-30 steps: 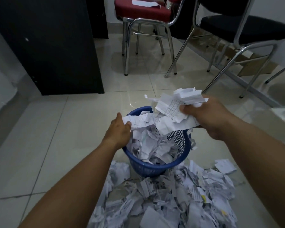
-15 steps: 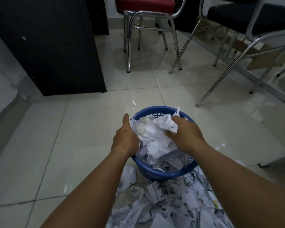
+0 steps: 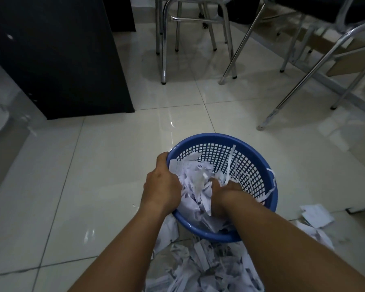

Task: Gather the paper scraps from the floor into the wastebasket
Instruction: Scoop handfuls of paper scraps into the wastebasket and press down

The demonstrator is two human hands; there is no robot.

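R hand (image 3: 221,192) now down inside 1 wastebasket (image 3: 261,157), fingers buried in paper scraps (image 3: 190,180), grip unclear; L hand (image 3: 162,186) grips rim.

Single wide-angle view, worn at head, set above and behind left hand (image 3: 162,186) and right hand (image 3: 221,192). Aimed forward and down. Both hands and wastebasket (image 3: 219,137) seen close, mid-frame; forearms (image 3: 124,249) cut off by lower edge. Chair legs (image 3: 164,49) and dark cabinet (image 3: 61,60) caught farther off, beyond hands.
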